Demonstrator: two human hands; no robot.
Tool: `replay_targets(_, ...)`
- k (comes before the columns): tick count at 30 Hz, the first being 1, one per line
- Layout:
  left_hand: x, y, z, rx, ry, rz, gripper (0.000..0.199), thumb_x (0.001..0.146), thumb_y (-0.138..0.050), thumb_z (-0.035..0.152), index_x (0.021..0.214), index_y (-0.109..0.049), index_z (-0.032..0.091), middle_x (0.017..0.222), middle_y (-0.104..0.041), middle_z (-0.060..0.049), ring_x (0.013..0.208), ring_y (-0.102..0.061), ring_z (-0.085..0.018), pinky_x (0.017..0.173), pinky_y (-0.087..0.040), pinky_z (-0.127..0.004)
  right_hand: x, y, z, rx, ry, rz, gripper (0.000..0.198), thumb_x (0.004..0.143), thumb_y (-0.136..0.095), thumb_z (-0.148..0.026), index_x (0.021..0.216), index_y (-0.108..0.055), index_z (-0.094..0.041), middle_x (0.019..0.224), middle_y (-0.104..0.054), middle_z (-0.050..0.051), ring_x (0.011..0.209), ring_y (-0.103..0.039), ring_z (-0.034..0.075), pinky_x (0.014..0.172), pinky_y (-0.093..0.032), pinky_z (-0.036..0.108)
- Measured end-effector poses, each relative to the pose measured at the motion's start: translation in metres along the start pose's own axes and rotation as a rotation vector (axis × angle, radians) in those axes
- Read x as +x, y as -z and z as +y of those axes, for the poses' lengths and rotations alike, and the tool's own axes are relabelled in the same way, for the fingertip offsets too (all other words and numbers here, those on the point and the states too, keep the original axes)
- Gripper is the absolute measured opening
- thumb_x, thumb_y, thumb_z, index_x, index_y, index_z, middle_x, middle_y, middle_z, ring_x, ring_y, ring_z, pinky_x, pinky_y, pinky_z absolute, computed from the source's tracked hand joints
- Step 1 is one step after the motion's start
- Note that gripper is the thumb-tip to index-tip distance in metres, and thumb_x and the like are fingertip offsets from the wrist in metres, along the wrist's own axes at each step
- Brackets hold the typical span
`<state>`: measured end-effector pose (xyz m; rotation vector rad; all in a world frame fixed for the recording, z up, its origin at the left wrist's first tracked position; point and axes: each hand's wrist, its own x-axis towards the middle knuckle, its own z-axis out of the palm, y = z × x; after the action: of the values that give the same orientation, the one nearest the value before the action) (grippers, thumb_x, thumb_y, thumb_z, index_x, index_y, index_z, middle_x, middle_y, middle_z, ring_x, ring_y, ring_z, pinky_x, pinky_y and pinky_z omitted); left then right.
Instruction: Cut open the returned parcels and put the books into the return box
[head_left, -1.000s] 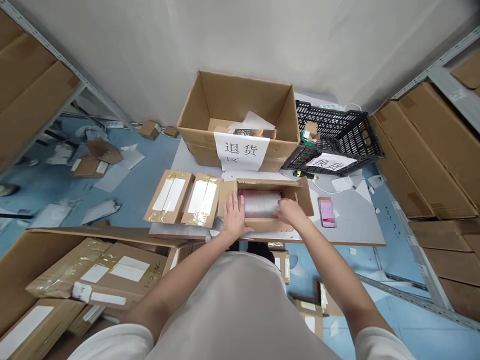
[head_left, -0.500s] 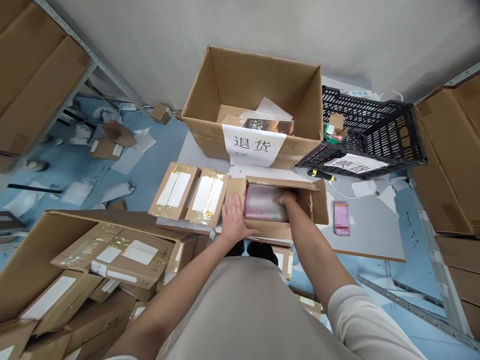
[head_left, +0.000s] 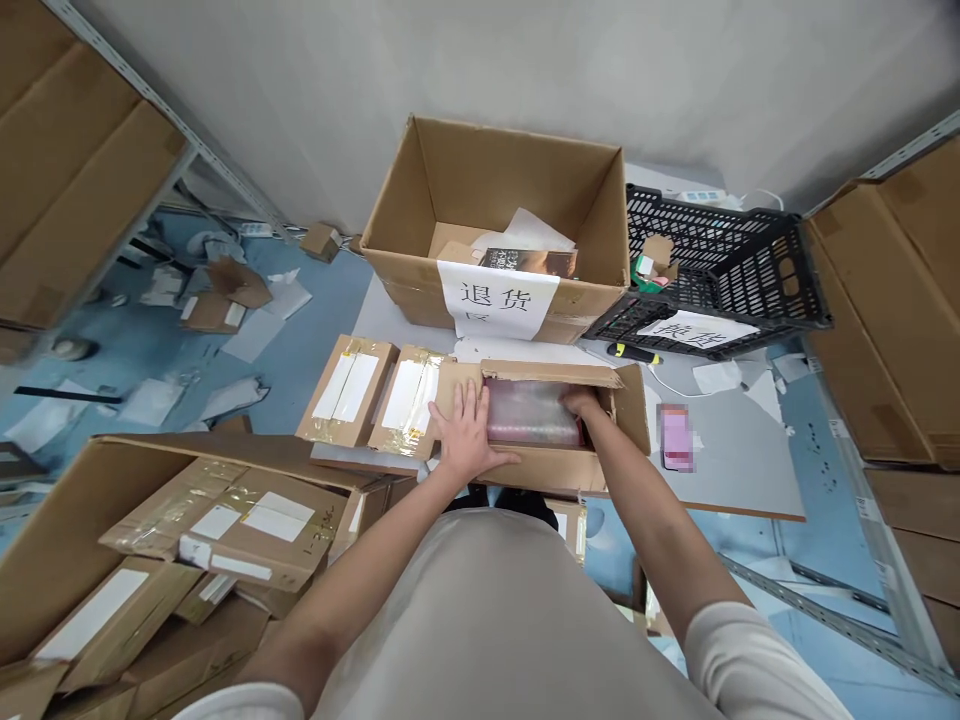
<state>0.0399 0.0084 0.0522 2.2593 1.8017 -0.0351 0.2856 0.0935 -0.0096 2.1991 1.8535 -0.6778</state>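
Observation:
An opened cardboard carton (head_left: 544, 468) lies on the table in front of me, its side flaps folded out. Inside is a pinkish, flat package wrapped in clear plastic (head_left: 525, 408). My left hand (head_left: 466, 432) rests with fingers spread on the carton's left flap and near wall, thumb along the near edge. My right hand (head_left: 583, 402) reaches into the carton at the package's right end, its fingers bent around that end and the fingertips hidden. Two taped cartons with white labels, an outer one (head_left: 346, 388) and an inner one (head_left: 414, 400), lie on the left.
Behind stands a large cardboard box (head_left: 405, 275) with papers and a dark book (head_left: 532, 262). A black plastic crate (head_left: 765, 265) is at right, with a yellow-black tool (head_left: 634, 353) and a phone (head_left: 676, 438) before it. A big box of parcels (head_left: 112, 445) stands lower left.
My right hand has slid right along the package to its right end, deeper into the carton. My left hand keeps its place with its fingers spread wider. The view has shifted slightly.

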Motion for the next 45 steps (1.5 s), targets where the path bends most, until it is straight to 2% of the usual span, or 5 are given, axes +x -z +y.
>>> replay_targets(19,0.012,0.027,0.011,-0.337,-0.045,0.181,0.136,0.049,-0.064,0.075,0.146,0.0,0.005,0.151,-0.013,-0.024,0.14,-0.005,-0.041,0.106,-0.003,-0.066,-0.152,0.152,-0.004,0.282,0.491,0.517,0.026,0.089,-0.045,-0.029,0.108,-0.059,-0.018,0.093,-0.069,0.006,0.081,-0.063,0.02,0.072,-0.045,0.028)
replay_targets(25,0.017,0.083,0.03,-0.81,-0.427,0.245,0.051,0.082,-0.053,0.046,0.125,-0.053,0.018,0.113,-0.065,-0.009,0.102,-0.06,-0.024,0.09,-0.044,-0.036,-0.191,0.194,-0.039,0.161,0.778,0.565,0.028,0.092,-0.042,-0.027,0.114,-0.058,-0.023,0.106,-0.067,0.006,0.095,-0.061,0.02,0.083,-0.047,0.034)
replay_targets(32,0.016,0.085,0.025,-1.407,-0.188,0.396,0.041,0.08,-0.058,0.049,0.097,-0.066,0.013,0.093,-0.07,-0.008,0.089,-0.064,-0.021,0.079,-0.049,-0.03,-0.201,0.165,-0.021,0.627,0.454,1.217,0.038,0.089,-0.046,-0.042,0.121,-0.051,-0.022,0.111,-0.058,0.01,0.102,-0.057,0.023,0.09,-0.046,0.043)
replay_targets(39,0.009,0.076,0.021,-1.63,-0.093,0.392,0.05,0.078,-0.059,0.051,0.11,-0.061,0.012,0.108,-0.067,-0.011,0.104,-0.062,-0.023,0.092,-0.048,-0.035,-0.203,0.097,-0.017,1.033,0.469,0.484,0.043,0.087,-0.045,-0.05,0.117,-0.055,-0.02,0.112,-0.063,0.01,0.103,-0.06,0.022,0.09,-0.049,0.037)
replay_targets(45,0.003,0.072,0.019,-1.683,0.016,0.314,0.058,0.082,-0.049,0.061,0.118,-0.055,0.015,0.106,-0.068,-0.011,0.096,-0.065,-0.023,0.085,-0.053,-0.036,-0.207,0.084,-0.01,1.191,0.519,0.282,0.072,0.079,-0.055,-0.058,0.138,-0.034,-0.023,0.129,-0.054,0.013,0.115,-0.055,0.025,0.092,-0.048,0.04)
